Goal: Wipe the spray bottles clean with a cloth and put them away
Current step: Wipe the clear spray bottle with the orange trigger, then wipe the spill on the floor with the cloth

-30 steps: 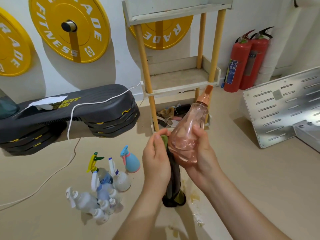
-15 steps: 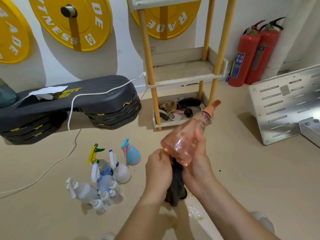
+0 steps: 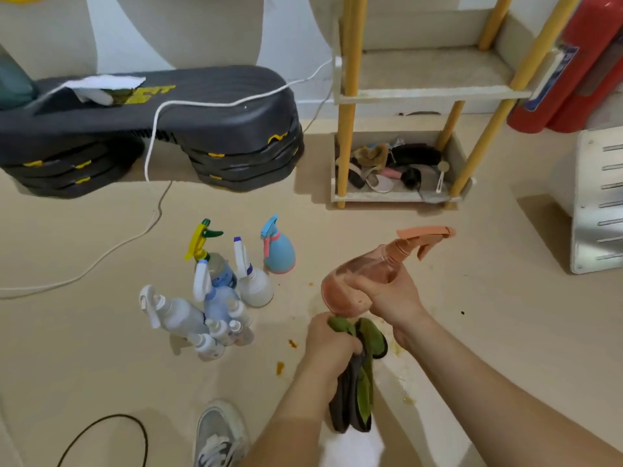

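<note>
Pink plastic is what the right hand (image 3: 392,293) has its grip wrapped round: a see-through pink spray bottle (image 3: 354,281), held up over the floor (image 3: 478,315) and tipped on its side with the nozzle pointing right. The left hand (image 3: 332,342) has its grip bunched tight on a green and grey cloth (image 3: 362,379), just under the bottle's bottom (I cannot tell if they touch). The bottle looks smooth and may be wet, so a hard rub could make it slip out and fall. It seems to have some liquid inside, and tipped like this it might drip from the top. Close by on the left is a bunch of other spray bottles (image 3: 215,298), some lying down, and a shoe (image 3: 219,433) is near them, so a careless step could knock them over. Orange spots (image 3: 279,367) on the floor could be slippery.
</note>
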`<act>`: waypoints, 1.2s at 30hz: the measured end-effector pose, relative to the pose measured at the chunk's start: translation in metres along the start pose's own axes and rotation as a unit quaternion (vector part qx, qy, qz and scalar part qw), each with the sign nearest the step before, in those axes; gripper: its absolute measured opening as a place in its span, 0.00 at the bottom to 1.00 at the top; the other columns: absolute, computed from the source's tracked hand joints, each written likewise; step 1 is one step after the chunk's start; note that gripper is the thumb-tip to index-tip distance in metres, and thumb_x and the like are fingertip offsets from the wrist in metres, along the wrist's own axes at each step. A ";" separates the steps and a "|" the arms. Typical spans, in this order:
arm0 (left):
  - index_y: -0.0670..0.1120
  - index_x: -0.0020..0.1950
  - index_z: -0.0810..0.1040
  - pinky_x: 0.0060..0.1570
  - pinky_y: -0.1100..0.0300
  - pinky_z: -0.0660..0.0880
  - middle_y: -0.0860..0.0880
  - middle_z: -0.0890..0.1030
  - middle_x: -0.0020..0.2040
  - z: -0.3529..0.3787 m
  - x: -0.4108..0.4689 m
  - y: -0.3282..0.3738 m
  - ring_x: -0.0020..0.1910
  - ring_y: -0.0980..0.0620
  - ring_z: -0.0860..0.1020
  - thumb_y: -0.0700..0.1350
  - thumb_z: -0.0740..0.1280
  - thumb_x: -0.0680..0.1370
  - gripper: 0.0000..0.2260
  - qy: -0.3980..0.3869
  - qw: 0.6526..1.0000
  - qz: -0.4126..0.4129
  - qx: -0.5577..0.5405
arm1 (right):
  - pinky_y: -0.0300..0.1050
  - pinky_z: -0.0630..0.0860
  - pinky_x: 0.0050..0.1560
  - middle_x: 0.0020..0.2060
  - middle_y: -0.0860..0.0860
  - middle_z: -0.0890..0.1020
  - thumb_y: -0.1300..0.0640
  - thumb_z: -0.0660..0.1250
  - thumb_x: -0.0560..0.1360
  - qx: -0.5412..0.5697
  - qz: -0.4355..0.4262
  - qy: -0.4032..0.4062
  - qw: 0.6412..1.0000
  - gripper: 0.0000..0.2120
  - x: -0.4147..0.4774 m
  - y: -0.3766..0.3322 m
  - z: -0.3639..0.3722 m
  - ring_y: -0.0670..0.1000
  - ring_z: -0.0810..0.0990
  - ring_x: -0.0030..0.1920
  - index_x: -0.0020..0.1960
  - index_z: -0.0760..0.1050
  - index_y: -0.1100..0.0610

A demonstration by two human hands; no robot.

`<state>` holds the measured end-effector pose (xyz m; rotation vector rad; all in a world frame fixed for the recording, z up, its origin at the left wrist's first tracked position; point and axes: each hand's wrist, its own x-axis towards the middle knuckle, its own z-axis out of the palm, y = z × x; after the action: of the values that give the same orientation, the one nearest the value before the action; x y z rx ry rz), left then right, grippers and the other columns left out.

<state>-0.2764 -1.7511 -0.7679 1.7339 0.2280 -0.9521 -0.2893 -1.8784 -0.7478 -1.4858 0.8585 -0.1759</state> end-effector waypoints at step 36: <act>0.40 0.80 0.42 0.77 0.47 0.52 0.37 0.50 0.80 -0.039 0.175 -0.091 0.78 0.36 0.52 0.56 0.61 0.81 0.39 0.090 0.740 0.047 0.665 | 0.65 0.67 0.68 0.71 0.60 0.73 0.45 0.72 0.68 -0.629 -0.072 -0.171 0.755 0.34 0.066 0.205 0.043 0.62 0.70 0.72 0.72 0.72 0.52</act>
<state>-0.1948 -1.7337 -0.9513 3.1092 -0.5947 -0.8880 -0.2980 -1.8565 -0.9658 -2.7280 0.5074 0.7051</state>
